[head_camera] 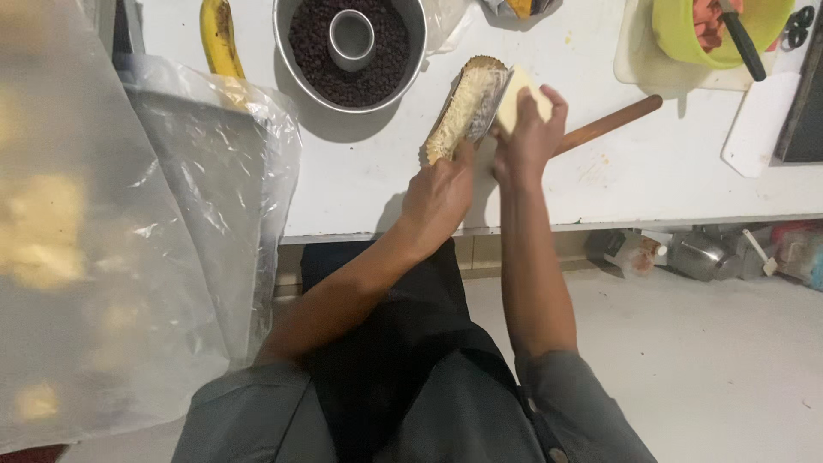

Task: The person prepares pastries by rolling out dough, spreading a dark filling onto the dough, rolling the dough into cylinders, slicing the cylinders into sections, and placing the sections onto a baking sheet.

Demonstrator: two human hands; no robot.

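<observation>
My right hand holds a pale yellow block of cheese and presses it against a metal grater. The grater leans over an oblong piece of bread covered in grated cheese, lying on the white table. My left hand rests at the near end of the bread and the grater's lower end; its fingers are hidden, so what exactly they grip is unclear.
A metal bowl of dark chocolate bits with a small metal cup inside stands behind the bread. A banana lies left, a wooden rolling pin right. A green bowl with a knife sits far right. Clear plastic bags fill the left.
</observation>
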